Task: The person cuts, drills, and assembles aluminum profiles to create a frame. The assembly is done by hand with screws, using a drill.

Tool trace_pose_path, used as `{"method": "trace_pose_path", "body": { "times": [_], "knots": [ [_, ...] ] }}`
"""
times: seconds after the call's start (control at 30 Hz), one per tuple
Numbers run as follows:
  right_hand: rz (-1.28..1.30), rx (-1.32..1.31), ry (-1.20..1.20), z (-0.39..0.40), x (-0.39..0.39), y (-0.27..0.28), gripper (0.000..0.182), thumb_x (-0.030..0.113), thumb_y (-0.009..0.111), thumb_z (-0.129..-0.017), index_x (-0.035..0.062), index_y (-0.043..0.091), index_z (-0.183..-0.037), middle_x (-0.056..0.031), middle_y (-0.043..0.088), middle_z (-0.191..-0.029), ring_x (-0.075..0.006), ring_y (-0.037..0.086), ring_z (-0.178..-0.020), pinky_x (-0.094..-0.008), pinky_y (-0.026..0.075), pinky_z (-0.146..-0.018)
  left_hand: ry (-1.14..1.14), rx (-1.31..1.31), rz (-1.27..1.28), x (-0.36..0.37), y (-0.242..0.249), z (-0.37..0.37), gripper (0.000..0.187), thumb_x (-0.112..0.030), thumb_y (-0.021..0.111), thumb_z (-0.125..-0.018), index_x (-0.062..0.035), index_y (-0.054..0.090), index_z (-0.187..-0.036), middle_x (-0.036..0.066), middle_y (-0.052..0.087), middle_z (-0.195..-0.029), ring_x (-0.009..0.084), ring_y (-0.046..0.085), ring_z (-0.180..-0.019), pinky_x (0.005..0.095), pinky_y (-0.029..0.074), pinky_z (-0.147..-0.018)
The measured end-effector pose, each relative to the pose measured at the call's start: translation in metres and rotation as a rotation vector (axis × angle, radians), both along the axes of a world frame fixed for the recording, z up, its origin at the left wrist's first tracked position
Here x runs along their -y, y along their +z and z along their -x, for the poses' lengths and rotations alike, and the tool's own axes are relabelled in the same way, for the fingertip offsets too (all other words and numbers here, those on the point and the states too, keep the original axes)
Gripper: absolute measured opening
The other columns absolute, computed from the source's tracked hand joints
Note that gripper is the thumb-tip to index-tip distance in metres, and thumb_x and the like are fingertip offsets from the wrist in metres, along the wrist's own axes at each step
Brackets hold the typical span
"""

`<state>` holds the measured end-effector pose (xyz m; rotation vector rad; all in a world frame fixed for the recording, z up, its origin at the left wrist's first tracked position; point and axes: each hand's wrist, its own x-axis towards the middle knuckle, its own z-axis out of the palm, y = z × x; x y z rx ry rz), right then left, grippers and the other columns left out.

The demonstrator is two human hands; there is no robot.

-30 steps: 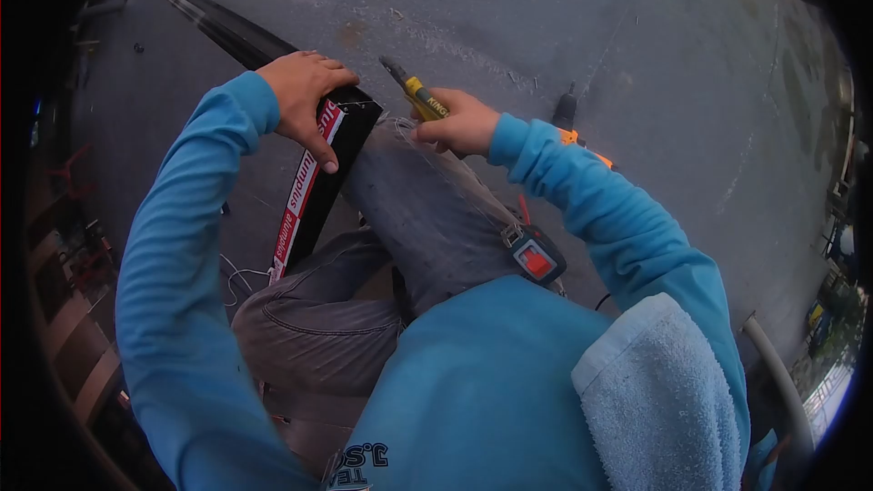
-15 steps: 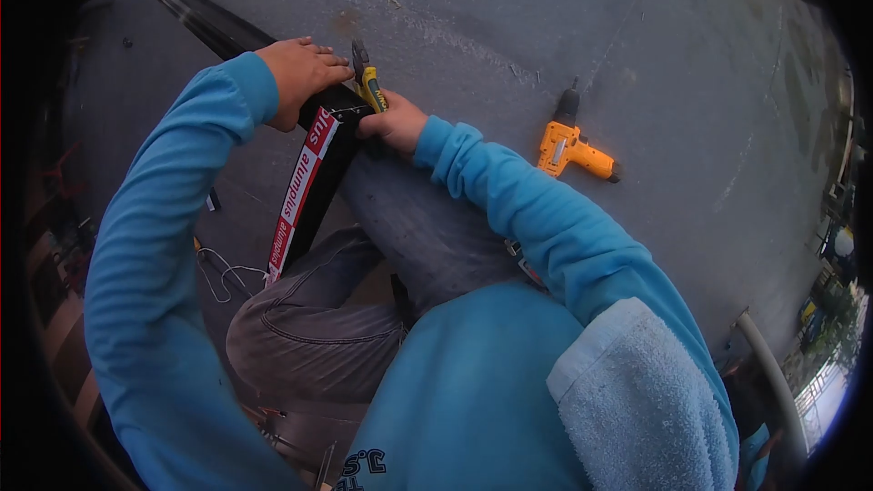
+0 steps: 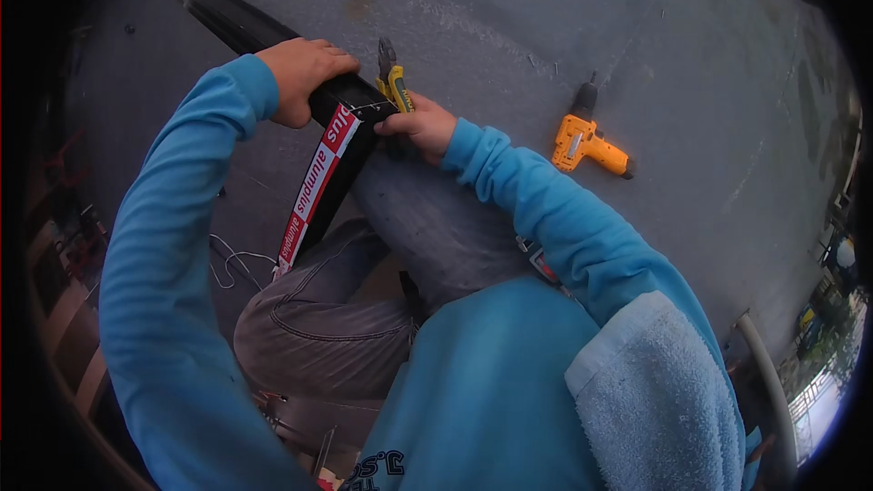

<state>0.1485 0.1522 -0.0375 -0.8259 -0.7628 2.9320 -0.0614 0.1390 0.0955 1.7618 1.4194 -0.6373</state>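
Observation:
A black metal frame (image 3: 347, 93) has two lengths meeting at a corner, where small screws show. One length runs to the upper left; the other comes down to my leg and carries a red and white "alumplus" tape (image 3: 316, 184). My left hand (image 3: 305, 77) lies wrapped over the upper length, close to the corner. In my right hand (image 3: 423, 125) is a pair of pliers (image 3: 394, 77) with yellow handles, jaws pointing up and away. The right thumb rests against the frame's corner. My grip hides the lower ends of the handles.
On the grey floor (image 3: 491, 36) to the right lies an orange cordless drill (image 3: 582, 144). A thin white cord (image 3: 238, 256) curls left of my knee. A light blue towel (image 3: 659, 400) hangs over my right arm. A pipe (image 3: 768, 373) stands at the lower right.
The view has shifted slightly, so frame, hands and drill all appear a little further right. Both hands keep their holds on the frame and the pliers.

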Motion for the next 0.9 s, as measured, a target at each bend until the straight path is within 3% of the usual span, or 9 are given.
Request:
{"method": "trace_pose_path", "body": {
  "times": [0.07, 0.17, 0.3, 0.37, 0.47, 0.53, 0.63, 0.7, 0.9],
  "knots": [
    [-0.141, 0.015, 0.281, -0.002, -0.015, 0.008, 0.044, 0.006, 0.066, -0.078, -0.0018, 0.052, -0.119, -0.0139, 0.064, -0.101, -0.0242, 0.062, -0.092, -0.0353, 0.050, -0.083, -0.004, -0.013, -0.014, 0.002, -0.002, -0.001, 0.067, -0.003, 0.074, -0.063, -0.0002, 0.052, -0.127, 0.018, 0.059, -0.122, 0.0329, 0.053, -0.118, 0.0373, 0.043, -0.102],
    [-0.217, 0.134, 0.257, 0.011, -0.013, 0.002, 0.043, 0.009, 0.069, -0.077, -0.0019, 0.054, -0.116, -0.0139, 0.064, -0.097, -0.0244, 0.063, -0.090, -0.0358, 0.050, -0.080, 0.010, -0.007, -0.035, 0.007, -0.008, 0.001, 0.070, -0.003, 0.075, -0.060, -0.0010, 0.052, -0.126, 0.018, 0.058, -0.122, 0.0332, 0.053, -0.117, 0.0384, 0.043, -0.100],
    [-0.407, 0.073, 0.172, 0.012, -0.014, 0.000, 0.044, 0.016, 0.069, -0.077, -0.0020, 0.054, -0.115, -0.0141, 0.064, -0.098, -0.0246, 0.063, -0.091, -0.0358, 0.050, -0.081, 0.034, -0.040, -0.034, 0.009, -0.007, -0.001, 0.073, -0.004, 0.076, -0.057, -0.0027, 0.052, -0.126, 0.017, 0.058, -0.122, 0.0326, 0.053, -0.117, 0.0397, 0.043, -0.099],
    [-0.527, 0.181, 0.382, -0.011, -0.032, 0.023, 0.046, 0.018, 0.063, -0.081, -0.0006, 0.050, -0.121, -0.0128, 0.061, -0.103, -0.0183, 0.058, -0.094, -0.0325, 0.048, -0.081, 0.017, -0.074, -0.036, 0.014, -0.006, -0.003, 0.073, -0.005, 0.076, -0.057, -0.0033, 0.052, -0.127, 0.016, 0.058, -0.122, 0.0318, 0.054, -0.117, 0.0394, 0.043, -0.099],
    [-0.606, 0.137, 0.499, -0.051, -0.051, 0.042, 0.047, 0.020, 0.058, -0.082, 0.0009, 0.050, -0.124, -0.0113, 0.061, -0.107, -0.0193, 0.057, -0.098, -0.0317, 0.047, -0.082, 0.002, -0.134, -0.017, 0.011, -0.016, -0.005, 0.073, -0.006, 0.076, -0.058, -0.0046, 0.052, -0.127, 0.015, 0.059, -0.122, 0.0304, 0.054, -0.117, 0.0389, 0.042, -0.100],
    [-0.271, 0.059, 0.742, -0.061, -0.064, 0.061, 0.046, 0.016, 0.055, -0.081, 0.0019, 0.052, -0.124, -0.0102, 0.062, -0.110, -0.0193, 0.057, -0.099, -0.0300, 0.048, -0.084, 0.006, -0.156, 0.005, 0.013, -0.020, -0.004, 0.073, -0.007, 0.076, -0.059, -0.0052, 0.052, -0.128, 0.015, 0.059, -0.122, 0.0298, 0.055, -0.117, 0.0387, 0.042, -0.100],
    [-0.024, 0.028, 0.841, -0.060, -0.064, 0.061, 0.042, 0.011, 0.050, -0.083, 0.0014, 0.053, -0.123, -0.0112, 0.065, -0.111, -0.0157, 0.058, -0.094, -0.0294, 0.051, -0.083, 0.034, -0.153, 0.024, 0.012, -0.020, -0.004, 0.074, -0.008, 0.077, -0.059, -0.0064, 0.052, -0.128, 0.015, 0.058, -0.123, 0.0290, 0.054, -0.118, 0.0380, 0.041, -0.100],
    [-0.009, 0.030, 0.890, -0.056, -0.067, 0.061, 0.042, 0.010, 0.049, -0.082, 0.0003, 0.053, -0.123, -0.0113, 0.064, -0.110, -0.0148, 0.058, -0.093, -0.0278, 0.052, -0.082, -0.069, -0.209, -0.018, 0.011, -0.018, -0.005, 0.063, -0.011, 0.073, -0.074, -0.0074, 0.050, -0.133, 0.015, 0.062, -0.120, 0.0275, 0.060, -0.111, 0.0352, 0.046, -0.099],
    [0.047, -0.020, 0.798, -0.054, -0.062, 0.045, 0.050, 0.014, 0.053, -0.078, -0.0001, 0.050, -0.126, -0.0114, 0.064, -0.108, -0.0153, 0.060, -0.094, -0.0258, 0.052, -0.080, -0.035, -0.188, -0.036, 0.014, -0.019, -0.003, 0.065, -0.010, 0.074, -0.073, -0.0074, 0.050, -0.134, 0.014, 0.062, -0.122, 0.0274, 0.059, -0.114, 0.0350, 0.046, -0.100]
  ]
}}
